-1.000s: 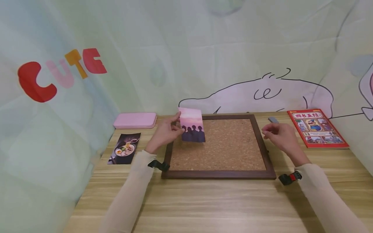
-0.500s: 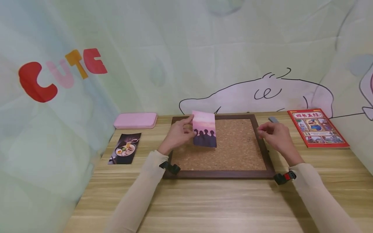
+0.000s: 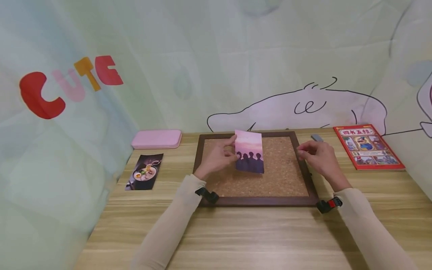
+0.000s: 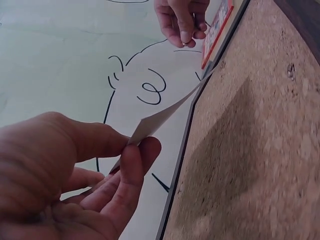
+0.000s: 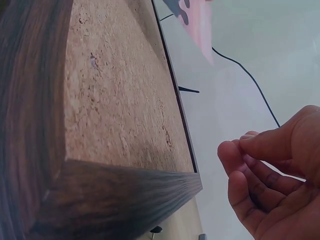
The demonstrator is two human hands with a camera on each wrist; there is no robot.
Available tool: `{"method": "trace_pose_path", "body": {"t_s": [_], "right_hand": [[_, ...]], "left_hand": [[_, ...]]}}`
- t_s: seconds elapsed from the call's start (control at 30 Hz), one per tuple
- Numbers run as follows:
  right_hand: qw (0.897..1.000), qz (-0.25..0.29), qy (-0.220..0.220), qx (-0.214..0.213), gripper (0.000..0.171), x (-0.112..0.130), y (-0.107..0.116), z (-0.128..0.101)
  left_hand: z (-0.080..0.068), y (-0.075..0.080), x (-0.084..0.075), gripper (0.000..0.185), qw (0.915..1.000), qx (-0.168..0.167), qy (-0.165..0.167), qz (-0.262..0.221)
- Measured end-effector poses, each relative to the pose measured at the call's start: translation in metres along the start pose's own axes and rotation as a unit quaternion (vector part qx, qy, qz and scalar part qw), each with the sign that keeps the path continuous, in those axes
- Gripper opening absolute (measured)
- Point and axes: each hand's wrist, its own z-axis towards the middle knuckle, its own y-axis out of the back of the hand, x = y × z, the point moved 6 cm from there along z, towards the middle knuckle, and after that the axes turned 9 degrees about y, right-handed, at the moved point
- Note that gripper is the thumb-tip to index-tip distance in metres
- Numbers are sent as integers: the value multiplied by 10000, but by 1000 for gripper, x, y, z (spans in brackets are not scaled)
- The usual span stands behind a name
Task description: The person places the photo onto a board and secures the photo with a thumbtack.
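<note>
Left hand (image 3: 217,159) pinching pink sunset postcard (image 3: 249,151) by left edge, thumb and fingers clamped on it, holding it tilted over cork board (image 3: 270,180). Right hand (image 3: 317,155) hovering over board's right frame edge, thumb and fingertips pressing together, seeming to be pinching something tiny. Food photo card (image 3: 144,176), pink case (image 3: 156,139), red book (image 3: 368,146) lying on wooden table (image 3: 236,232).

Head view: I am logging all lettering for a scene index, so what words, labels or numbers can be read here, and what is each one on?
"CUTE", in red, pink and orange letters, on the backdrop cloth.
"四书五经", the title on the red book; its smaller print is too small to read.
The sunset photo in the left hand shows no text.
The food card: too small to tell.
</note>
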Motion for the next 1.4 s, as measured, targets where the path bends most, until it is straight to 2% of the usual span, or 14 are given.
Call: {"method": "trace_pose_path", "body": {"t_s": [0.27, 0.4, 0.6, 1.0, 1.23, 1.4], "right_hand": [[9997, 180, -154, 113, 20, 3, -5, 3], [9981, 534, -271, 169, 23, 3, -9, 4], [9909, 1261, -418, 234, 27, 5, -13, 6], [9779, 1909, -778, 350, 36, 4, -17, 13], [9743, 2032, -872, 437, 40, 5, -18, 16], [9748, 1993, -893, 446, 40, 4, -19, 17]], "left_hand": [[9, -21, -7, 77, 9996, 188, 164, -92], [14, -32, -9, 77, 9995, 219, 243, -24], [17, -44, -10, 77, 9993, 205, 321, 27], [22, -65, -12, 77, 9980, 373, 477, -200], [26, -73, -14, 78, 9985, 316, 430, 103], [30, -81, -12, 76, 9985, 387, 375, 90]]}}
